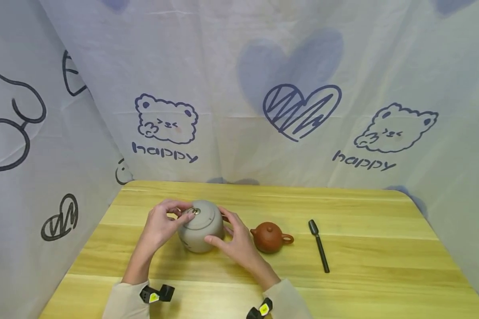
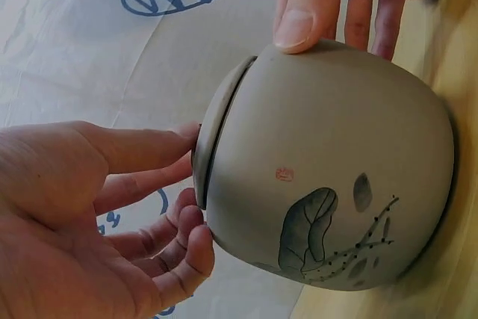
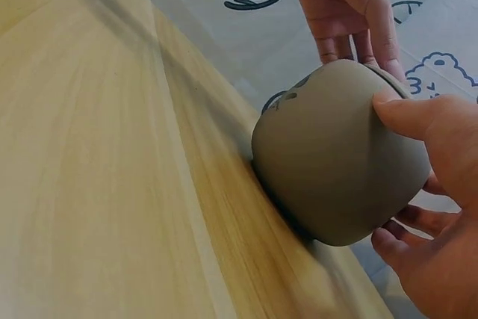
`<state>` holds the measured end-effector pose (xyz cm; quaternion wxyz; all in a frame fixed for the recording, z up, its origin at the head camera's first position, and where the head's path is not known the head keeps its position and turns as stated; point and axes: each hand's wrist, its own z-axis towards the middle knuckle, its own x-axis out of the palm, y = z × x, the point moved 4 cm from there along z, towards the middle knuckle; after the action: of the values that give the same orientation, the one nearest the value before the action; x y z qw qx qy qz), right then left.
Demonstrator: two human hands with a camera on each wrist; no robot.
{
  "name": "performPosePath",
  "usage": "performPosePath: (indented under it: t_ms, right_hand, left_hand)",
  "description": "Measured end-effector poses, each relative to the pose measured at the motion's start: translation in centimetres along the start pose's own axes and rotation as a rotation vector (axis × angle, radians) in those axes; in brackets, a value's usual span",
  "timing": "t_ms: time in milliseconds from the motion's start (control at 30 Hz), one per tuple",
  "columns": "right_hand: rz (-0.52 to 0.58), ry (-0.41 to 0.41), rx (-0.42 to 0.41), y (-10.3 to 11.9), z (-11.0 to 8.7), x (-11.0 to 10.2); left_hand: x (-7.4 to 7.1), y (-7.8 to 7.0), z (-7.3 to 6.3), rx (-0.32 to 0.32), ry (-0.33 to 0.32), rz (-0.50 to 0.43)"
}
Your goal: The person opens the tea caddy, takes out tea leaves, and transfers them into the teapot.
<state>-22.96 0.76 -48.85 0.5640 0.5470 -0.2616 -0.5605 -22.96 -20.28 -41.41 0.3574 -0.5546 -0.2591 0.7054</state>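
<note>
A squat grey ceramic jar with a painted leaf and branch stands on the table. Its round lid sits on the mouth, a thin dark gap along the lid's edge. On top is a small metal ring knob, which my left hand pinches between thumb and forefinger; the other fingers curl close to the jar's shoulder. From the right side, my right hand grips the jar's body, thumb on the near face and fingers round the far side.
Just right of my right hand stands a reddish-brown clay teapot, handle pointing right. Farther right lies a dark slender scoop. The wooden table backs onto a hanging printed cloth.
</note>
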Motion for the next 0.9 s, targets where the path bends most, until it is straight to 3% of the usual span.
performPosePath:
  t_ms: [300,533,733,900]
  right_hand:
    - [-0.100,0.002,-0.037,1.3,-0.1,-1.8]
    - [-0.070,-0.004,-0.060,3.0,-0.8,-4.3]
    - [-0.113,-0.047,-0.104,3.4,-2.6,-7.3]
    - [-0.276,-0.115,-0.172,3.0,-4.2,-10.6]
  left_hand:
    - [0.1,0.1,0.6,0.042,0.014,-0.087]
    - [-0.3,1.1,0.4,0.176,-0.003,-0.141]
    - [-0.8,3.5,-0.2,0.227,-0.030,-0.052]
    - [-1.4,5.3,-0.7,0.227,-0.012,0.065]
